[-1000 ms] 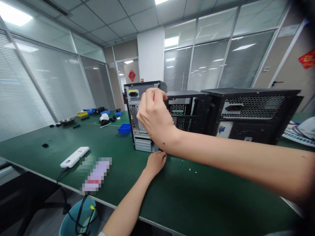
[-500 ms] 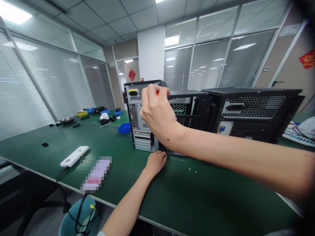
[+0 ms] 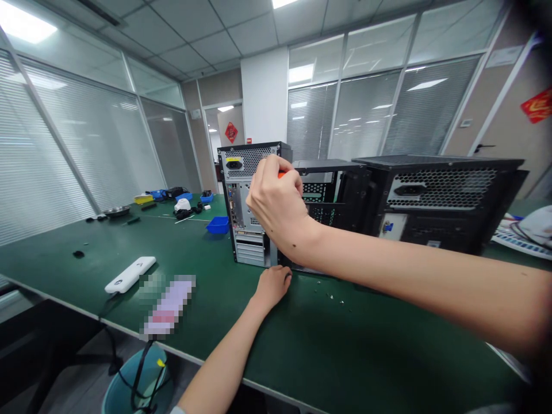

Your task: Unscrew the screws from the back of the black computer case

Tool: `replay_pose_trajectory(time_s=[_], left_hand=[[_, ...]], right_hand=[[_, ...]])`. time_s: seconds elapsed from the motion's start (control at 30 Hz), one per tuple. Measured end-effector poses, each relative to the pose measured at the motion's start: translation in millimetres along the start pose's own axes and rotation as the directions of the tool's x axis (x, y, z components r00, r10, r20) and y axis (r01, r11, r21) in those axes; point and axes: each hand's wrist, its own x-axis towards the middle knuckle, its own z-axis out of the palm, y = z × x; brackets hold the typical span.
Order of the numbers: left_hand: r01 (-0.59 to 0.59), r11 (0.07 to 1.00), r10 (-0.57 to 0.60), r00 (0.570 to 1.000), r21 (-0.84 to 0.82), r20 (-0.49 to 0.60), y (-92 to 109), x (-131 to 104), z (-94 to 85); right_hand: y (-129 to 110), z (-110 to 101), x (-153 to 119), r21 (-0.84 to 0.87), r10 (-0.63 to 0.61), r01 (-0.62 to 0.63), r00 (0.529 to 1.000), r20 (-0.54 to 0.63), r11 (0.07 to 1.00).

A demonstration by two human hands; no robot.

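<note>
My right hand [image 3: 278,192] is closed around an orange-topped tool [image 3: 282,174], of which only a bit shows between the fingers. It is in front of the upright computer case [image 3: 250,252], by its rear side edge. What the tool's far end touches is hidden behind the hand. Low at the case's bottom corner, my left hand [image 3: 273,283] rests near the table with curled fingers; what they hold, if anything, is hidden. The case shows a silver rear panel with a power socket and slot covers. Its right side has a dark frame [image 3: 332,167] beside it.
Another black case [image 3: 448,230] stands at the right. Small metal bits [image 3: 332,296] lie on the green table [image 3: 366,345]. Left are a white power bank [image 3: 130,275], a blurred phone-like object [image 3: 169,305] and a blue tray [image 3: 218,225]. A teal bin [image 3: 116,388] stands below.
My right hand has rotated slightly at the wrist and its fingers have shifted down and right, with the orange top still in them. My left hand has not moved.
</note>
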Motion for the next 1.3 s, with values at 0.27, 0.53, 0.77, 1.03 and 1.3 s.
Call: replay_pose_trajectory(time_s=[0.27, 0.53, 0.77, 1.03, 1.3], left_hand=[[-0.004, 1.0, 0.004, 1.0, -0.001, -0.006, 0.1, -0.4, -0.6], [0.002, 1.0, -0.002, 1.0, -0.003, 0.002, 0.6, -0.1, -0.7], [0.005, 1.0, -0.005, 1.0, -0.006, 0.013, 0.0, -0.2, -0.9], [-0.045, 0.999, 0.045, 0.999, -0.004, 0.001, -1.8, -0.6, -0.4], [-0.005, 0.997, 0.005, 1.0, -0.076, -0.008, 1.7, -1.6, -7.0]], right_hand=[[-1.9, -3.5, 1.8, -0.082, 0.002, 0.004, 0.998, 0.07, 0.997], [-3.6, -1.9, 1.3, -0.175, 0.026, -0.014, 0.998, 0.065, 0.984], [-4.9, -1.0, 5.7, -0.078, 0.028, -0.021, 0.995, 0.091, 0.997], [-1.0, -5.9, 10.7, -0.047, 0.019, -0.014, 0.994, 0.108, 0.999], [0.2, -17.3, -1.3, -0.038, -0.161, 0.17, 0.97, 0.18, 0.985]])
